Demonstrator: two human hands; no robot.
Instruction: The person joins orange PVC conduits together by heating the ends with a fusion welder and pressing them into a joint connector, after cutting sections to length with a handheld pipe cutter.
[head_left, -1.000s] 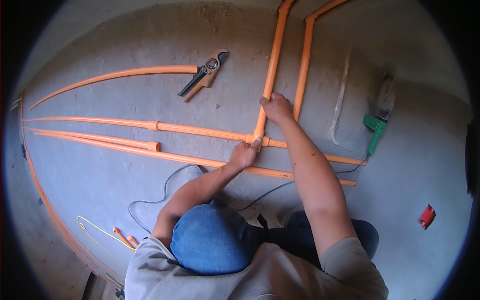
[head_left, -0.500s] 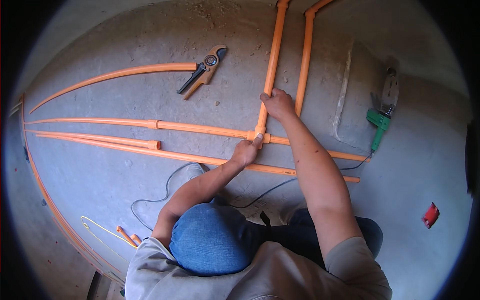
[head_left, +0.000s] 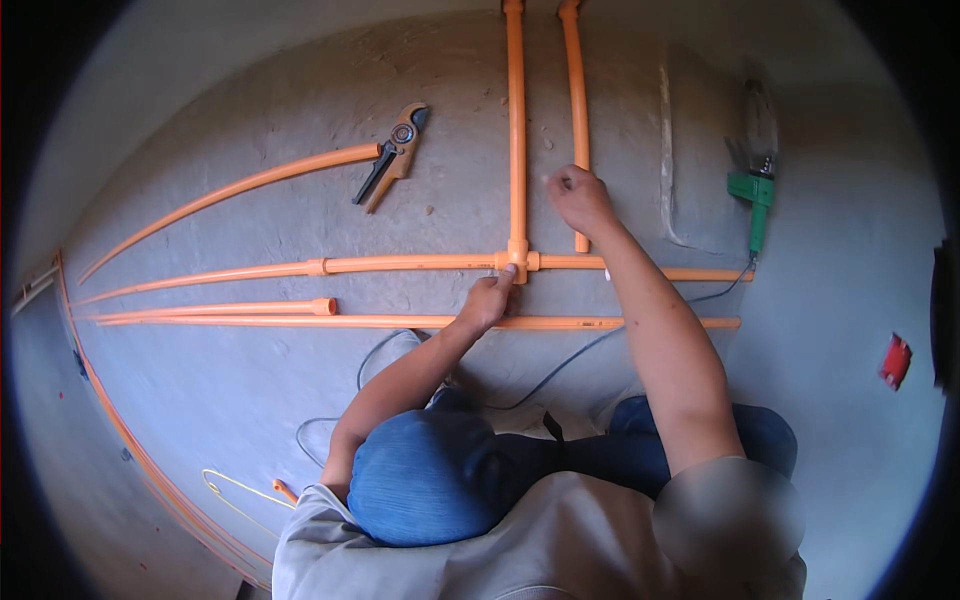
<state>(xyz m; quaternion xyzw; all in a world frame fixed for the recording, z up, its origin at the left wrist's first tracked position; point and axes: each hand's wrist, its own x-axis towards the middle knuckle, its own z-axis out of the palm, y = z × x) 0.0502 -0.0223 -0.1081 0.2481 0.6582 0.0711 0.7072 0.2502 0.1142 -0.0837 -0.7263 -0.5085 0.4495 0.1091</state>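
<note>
My left hand (head_left: 488, 302) is closed on an orange pipe fitting (head_left: 518, 262), its thumb on the front and its other fingers partly hidden. Into this fitting run a long upright orange pipe (head_left: 517, 130) from above and horizontal pipe (head_left: 410, 263) at the sides. My right hand (head_left: 584, 203) is off the upright pipe, just to its right. Its fingers are loosely curled, slightly smeared, with a gap by the thumb and nothing visible in them. Behind it passes a second upright orange pipe (head_left: 574, 90), whose lower end shows below the hand.
A pipe cutter (head_left: 402, 150) lies by the end of a loose orange pipe (head_left: 240, 187). Nearer lie more long pipes (head_left: 420, 321). At the right is a green corded heating tool (head_left: 757, 205), its dark cable (head_left: 560, 372) trailing behind my arm. A red box (head_left: 895, 361) is farther right.
My right hand has let go of the upright pipe and moved off to its right. My left hand stays on the fitting. The whole view has turned slightly.
</note>
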